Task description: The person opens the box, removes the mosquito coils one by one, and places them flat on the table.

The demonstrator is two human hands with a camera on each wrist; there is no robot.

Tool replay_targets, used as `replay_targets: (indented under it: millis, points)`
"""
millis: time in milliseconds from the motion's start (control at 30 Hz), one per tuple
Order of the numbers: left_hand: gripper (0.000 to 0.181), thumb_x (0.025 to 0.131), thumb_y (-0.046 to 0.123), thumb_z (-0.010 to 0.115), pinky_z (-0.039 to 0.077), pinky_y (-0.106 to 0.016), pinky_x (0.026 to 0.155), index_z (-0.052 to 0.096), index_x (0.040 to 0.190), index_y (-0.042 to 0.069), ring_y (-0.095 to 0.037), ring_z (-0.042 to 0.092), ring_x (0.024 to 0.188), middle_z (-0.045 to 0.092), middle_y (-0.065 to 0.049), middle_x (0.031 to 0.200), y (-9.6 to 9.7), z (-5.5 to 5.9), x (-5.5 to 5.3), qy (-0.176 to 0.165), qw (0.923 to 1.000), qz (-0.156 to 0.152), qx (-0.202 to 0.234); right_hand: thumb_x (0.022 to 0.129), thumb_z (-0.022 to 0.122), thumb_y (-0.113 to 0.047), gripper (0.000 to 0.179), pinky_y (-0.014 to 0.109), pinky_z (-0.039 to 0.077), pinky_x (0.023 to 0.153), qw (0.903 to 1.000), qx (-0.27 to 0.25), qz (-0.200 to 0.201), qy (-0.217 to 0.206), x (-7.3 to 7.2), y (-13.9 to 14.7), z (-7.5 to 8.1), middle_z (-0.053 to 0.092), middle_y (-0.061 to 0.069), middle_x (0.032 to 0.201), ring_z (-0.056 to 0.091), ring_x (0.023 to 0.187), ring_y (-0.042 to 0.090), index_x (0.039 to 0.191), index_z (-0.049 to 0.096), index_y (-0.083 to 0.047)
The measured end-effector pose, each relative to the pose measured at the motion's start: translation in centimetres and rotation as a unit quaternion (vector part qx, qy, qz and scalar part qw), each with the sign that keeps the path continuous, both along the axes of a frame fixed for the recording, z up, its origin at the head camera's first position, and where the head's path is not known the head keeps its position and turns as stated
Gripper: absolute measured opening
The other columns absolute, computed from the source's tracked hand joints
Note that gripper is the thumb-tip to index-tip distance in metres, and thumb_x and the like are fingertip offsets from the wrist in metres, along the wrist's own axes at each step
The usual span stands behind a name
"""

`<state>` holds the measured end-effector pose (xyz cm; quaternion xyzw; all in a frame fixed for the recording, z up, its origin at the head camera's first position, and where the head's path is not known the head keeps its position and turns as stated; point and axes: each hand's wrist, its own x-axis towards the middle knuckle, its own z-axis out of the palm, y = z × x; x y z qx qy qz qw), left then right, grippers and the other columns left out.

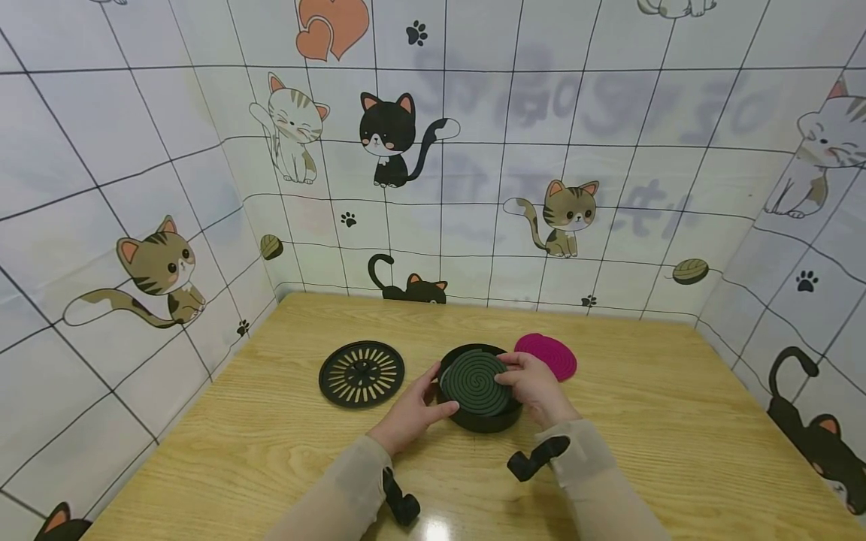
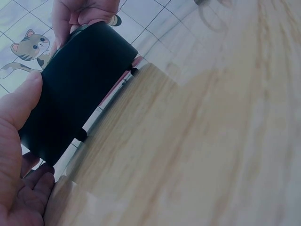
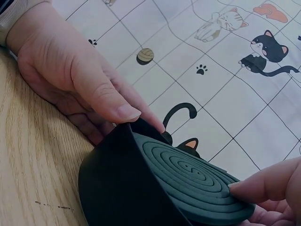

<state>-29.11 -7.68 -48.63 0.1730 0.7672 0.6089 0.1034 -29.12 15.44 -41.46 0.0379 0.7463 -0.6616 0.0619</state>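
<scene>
A green mosquito coil [image 1: 476,385] lies over the opening of a round black holder [image 1: 483,426] on the table. My right hand [image 1: 536,387] pinches the coil's right edge between thumb and fingers; in the right wrist view the coil [image 3: 193,176] sits tilted, that edge at or above the rim. At the holder's left side, my left hand [image 1: 414,412] grips its wall. The left wrist view has the left thumb [image 2: 21,101] against the holder's outer wall [image 2: 80,84] and fingers near its base, where small feet show. The holder's inside is mostly hidden by the coil.
A black slotted lid [image 1: 338,376] with a central knob lies left of the holder. Behind the right hand is a magenta coil [image 1: 558,359], partly covered. The wooden table [image 1: 676,421] meets a cat-print sheet [image 1: 473,248] at the back and sides.
</scene>
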Motion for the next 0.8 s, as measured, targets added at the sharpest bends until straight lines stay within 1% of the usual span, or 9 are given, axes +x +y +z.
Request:
replay_targets:
  millis: [100, 200, 300, 467, 533, 700, 800]
  points:
    - [0.089, 0.087, 0.040, 0.072, 0.032, -0.045, 0.110, 0.018, 0.155, 0.021, -0.027, 0.037, 0.137, 0.033, -0.009, 0.152, -0.02, 0.06, 0.05, 0.000, 1.0000, 0.002, -0.004, 0.090, 0.056, 0.007, 0.042, 0.028, 0.055, 0.065, 0.9997, -0.024, 0.004, -0.009, 0.09, -0.04, 0.06, 0.055, 0.017, 0.110, 0.062, 0.080, 0.015, 0.131, 0.048, 0.006]
    - [0.089, 0.086, 0.040, 0.072, 0.032, -0.045, 0.110, 0.018, 0.155, 0.022, -0.027, 0.036, 0.137, 0.032, -0.008, 0.153, -0.04, 0.14, 0.13, 0.000, 1.0000, 0.003, -0.006, 0.091, 0.055, 0.007, 0.044, 0.027, 0.054, 0.061, 0.9994, -0.031, 0.006, -0.012, 0.16, -0.06, 0.08, 0.051, 0.017, 0.112, 0.060, 0.078, 0.016, 0.133, 0.046, 0.004]
    - [0.089, 0.087, 0.040, 0.072, 0.032, -0.045, 0.110, 0.018, 0.155, 0.022, -0.027, 0.035, 0.137, 0.031, -0.008, 0.153, -0.07, 0.22, 0.19, -0.002, 1.0000, 0.002, -0.003, 0.091, 0.056, 0.005, 0.044, 0.026, 0.052, 0.060, 0.9997, -0.019, 0.005, -0.011, 0.24, -0.09, 0.04, 0.050, 0.017, 0.110, 0.058, 0.077, 0.016, 0.134, 0.046, 0.003]
    - [0.089, 0.087, 0.040, 0.071, 0.032, -0.045, 0.110, 0.018, 0.155, 0.021, -0.028, 0.036, 0.137, 0.031, -0.009, 0.153, -0.06, 0.28, 0.23, -0.001, 1.0000, 0.003, -0.005, 0.092, 0.057, 0.002, 0.039, 0.026, 0.050, 0.061, 0.9997, 0.023, -0.003, -0.004, 0.38, -0.16, -0.13, 0.052, 0.014, 0.104, 0.055, 0.077, 0.016, 0.130, 0.051, 0.002]
    - [0.089, 0.087, 0.040, 0.071, 0.032, -0.045, 0.110, 0.017, 0.155, 0.021, -0.027, 0.036, 0.137, 0.031, -0.009, 0.153, -0.03, 0.27, 0.21, 0.001, 1.0000, 0.003, -0.007, 0.094, 0.056, -0.001, 0.036, 0.026, 0.049, 0.062, 0.9994, 0.034, -0.008, 0.002, 0.42, -0.18, -0.21, 0.053, 0.015, 0.107, 0.054, 0.078, 0.016, 0.130, 0.052, 0.001]
    - [0.089, 0.087, 0.040, 0.071, 0.032, -0.044, 0.110, 0.017, 0.155, 0.020, -0.027, 0.036, 0.137, 0.032, -0.009, 0.153, 0.02, 0.22, 0.19, 0.002, 1.0000, 0.003, -0.007, 0.099, 0.049, -0.006, 0.030, 0.026, 0.052, 0.069, 0.9994, 0.020, -0.029, 0.006, 0.43, -0.40, -0.34, 0.053, 0.020, 0.124, 0.059, 0.086, 0.015, 0.127, 0.054, 0.003]
    - [0.089, 0.087, 0.040, 0.071, 0.032, -0.044, 0.110, 0.017, 0.155, 0.020, -0.027, 0.036, 0.137, 0.032, -0.009, 0.153, 0.03, 0.23, 0.23, 0.002, 0.9999, 0.004, -0.011, 0.100, 0.049, -0.008, 0.029, 0.025, 0.053, 0.070, 0.9989, 0.015, -0.045, 0.009, 0.40, -0.61, -0.40, 0.054, 0.020, 0.122, 0.060, 0.087, 0.014, 0.125, 0.057, 0.002]
